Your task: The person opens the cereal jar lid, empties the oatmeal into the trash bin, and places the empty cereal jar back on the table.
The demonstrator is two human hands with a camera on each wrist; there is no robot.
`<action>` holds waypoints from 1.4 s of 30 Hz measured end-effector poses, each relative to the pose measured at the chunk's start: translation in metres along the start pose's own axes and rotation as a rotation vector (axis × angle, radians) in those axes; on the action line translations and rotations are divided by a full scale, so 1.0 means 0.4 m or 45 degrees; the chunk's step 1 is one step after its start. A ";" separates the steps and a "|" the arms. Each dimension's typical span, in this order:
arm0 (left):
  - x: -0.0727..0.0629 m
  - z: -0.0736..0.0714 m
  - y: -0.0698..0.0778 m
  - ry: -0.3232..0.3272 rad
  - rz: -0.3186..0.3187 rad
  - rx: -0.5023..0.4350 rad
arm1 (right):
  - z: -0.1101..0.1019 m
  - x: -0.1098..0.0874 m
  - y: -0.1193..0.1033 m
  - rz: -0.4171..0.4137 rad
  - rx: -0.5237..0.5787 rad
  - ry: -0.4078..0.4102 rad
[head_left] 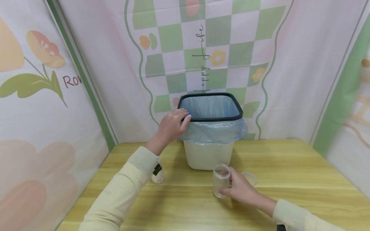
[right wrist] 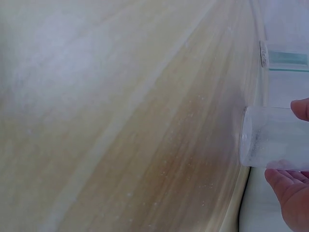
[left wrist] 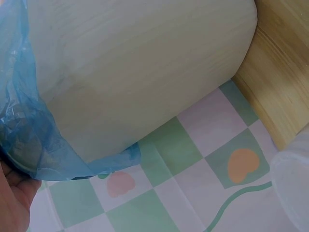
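A whitish trash bin point(head_left: 208, 156) with a black rim point(head_left: 212, 119) and a blue liner bag point(head_left: 215, 131) stands upright at the back of the table. My left hand point(head_left: 174, 123) grips the rim at its near left corner, and fingers point(left wrist: 33, 186) curl under the rim in the left wrist view. In front of the bin, my right hand point(head_left: 241, 187) holds a clear, lidless jar point(head_left: 221, 183) upright by its side. The right wrist view shows the thumb point(right wrist: 301, 109) and fingers on opposite sides of the jar. A clear round lid point(head_left: 250, 178) lies just behind the right hand.
A small whitish container point(head_left: 157, 178) stands left of the bin, partly hidden by the left sleeve point(head_left: 124, 183). The wooden table point(head_left: 179, 208) meets a printed cloth backdrop point(head_left: 167, 41) behind the bin, with cloth walls at both sides.
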State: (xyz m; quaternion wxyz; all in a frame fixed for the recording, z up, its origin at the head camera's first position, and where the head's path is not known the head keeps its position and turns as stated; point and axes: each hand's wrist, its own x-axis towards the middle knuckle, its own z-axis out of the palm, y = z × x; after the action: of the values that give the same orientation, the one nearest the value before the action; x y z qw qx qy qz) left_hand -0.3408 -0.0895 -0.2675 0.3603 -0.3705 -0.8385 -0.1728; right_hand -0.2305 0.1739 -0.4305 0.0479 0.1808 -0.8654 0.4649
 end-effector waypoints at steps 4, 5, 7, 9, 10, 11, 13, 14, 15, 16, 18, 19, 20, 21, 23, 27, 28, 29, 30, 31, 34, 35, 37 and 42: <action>0.001 0.000 0.000 0.006 -0.005 -0.005 | 0.000 0.003 0.002 0.003 -0.013 -0.004; 0.001 0.000 0.000 0.004 -0.007 -0.005 | 0.000 0.004 0.003 0.000 -0.015 -0.006; 0.000 -0.001 0.000 -0.003 -0.014 -0.002 | 0.000 0.006 0.004 -0.002 -0.023 -0.016; -0.001 -0.001 0.000 -0.010 -0.023 -0.001 | 0.000 0.006 0.005 -0.004 -0.023 -0.025; -0.001 -0.001 0.000 -0.013 -0.026 -0.002 | 0.000 0.007 0.005 -0.004 -0.020 -0.030; -0.001 -0.002 0.000 -0.015 -0.028 -0.001 | -0.001 0.007 0.005 -0.004 -0.016 -0.037; 0.000 -0.001 -0.001 -0.020 -0.030 0.000 | -0.002 0.007 0.007 -0.012 -0.008 -0.048; 0.001 -0.001 -0.002 -0.022 -0.030 -0.001 | -0.002 0.007 0.007 -0.021 -0.001 -0.054; 0.001 -0.001 -0.002 -0.025 -0.031 -0.002 | -0.003 0.006 0.007 -0.024 0.004 -0.057; 0.002 -0.001 -0.003 -0.028 -0.032 -0.004 | -0.004 0.005 0.008 -0.031 0.008 -0.058; 0.003 -0.002 -0.002 -0.033 -0.036 -0.012 | -0.005 0.004 0.009 -0.039 0.017 -0.061; 0.004 -0.003 -0.002 -0.033 -0.040 -0.019 | -0.005 0.004 0.009 -0.044 0.021 -0.063; 0.004 -0.004 -0.002 -0.033 -0.044 -0.030 | -0.005 0.003 0.010 -0.045 0.024 -0.062; 0.004 -0.005 -0.001 -0.033 -0.048 -0.039 | -0.005 0.002 0.011 -0.044 0.027 -0.064; 0.004 -0.008 0.001 -0.031 -0.060 -0.065 | -0.006 0.001 0.012 -0.045 0.028 -0.066; 0.004 -0.012 0.002 -0.038 -0.093 -0.111 | -0.005 0.000 0.013 -0.035 0.027 -0.064; 0.004 -0.012 0.002 -0.038 -0.102 -0.124 | -0.004 0.000 0.014 -0.032 0.025 -0.062; 0.003 -0.013 0.002 -0.040 -0.109 -0.132 | -0.004 0.000 0.014 -0.029 0.024 -0.061; 0.003 -0.013 0.002 -0.039 -0.114 -0.141 | -0.003 0.000 0.014 -0.027 0.025 -0.061; 0.002 -0.014 0.001 -0.038 -0.119 -0.151 | -0.003 0.000 0.014 -0.024 0.027 -0.060; -0.003 -0.017 -0.002 -0.024 -0.126 -0.180 | -0.003 -0.001 0.013 -0.024 0.030 -0.067; -0.006 -0.018 -0.003 -0.019 -0.126 -0.186 | -0.004 -0.001 0.012 -0.021 0.033 -0.067; -0.011 -0.022 -0.006 -0.006 -0.128 -0.196 | -0.005 -0.002 0.010 -0.014 0.033 -0.059; -0.027 -0.038 -0.015 0.047 -0.122 -0.199 | -0.010 -0.009 0.003 -0.005 0.038 -0.041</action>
State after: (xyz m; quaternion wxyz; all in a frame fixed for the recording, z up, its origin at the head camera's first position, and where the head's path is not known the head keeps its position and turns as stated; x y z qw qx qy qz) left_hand -0.3331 -0.1074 -0.2655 0.3372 -0.3535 -0.8324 -0.2616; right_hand -0.2279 0.1786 -0.4300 0.0322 0.1908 -0.8587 0.4746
